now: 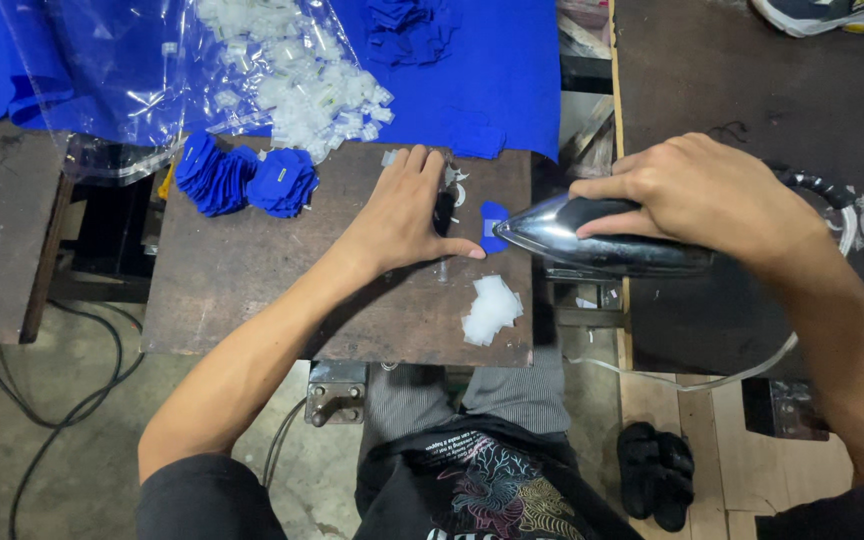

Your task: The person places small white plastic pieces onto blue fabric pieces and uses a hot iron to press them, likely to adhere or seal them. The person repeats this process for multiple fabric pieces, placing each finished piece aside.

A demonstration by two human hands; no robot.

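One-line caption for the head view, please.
Left hand flat beside a small blue fabric piece on a brown board; right hand grips an iron at it.

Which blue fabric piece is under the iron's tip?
The single blue piece beside the left hand, touching the iron tip; the stacked blue pieces lie far left.

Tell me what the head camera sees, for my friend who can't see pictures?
A right hand holds a shiny iron, its tip at a small blue fabric piece on a brown board. The left hand presses flat beside it, near stacked blue pieces.
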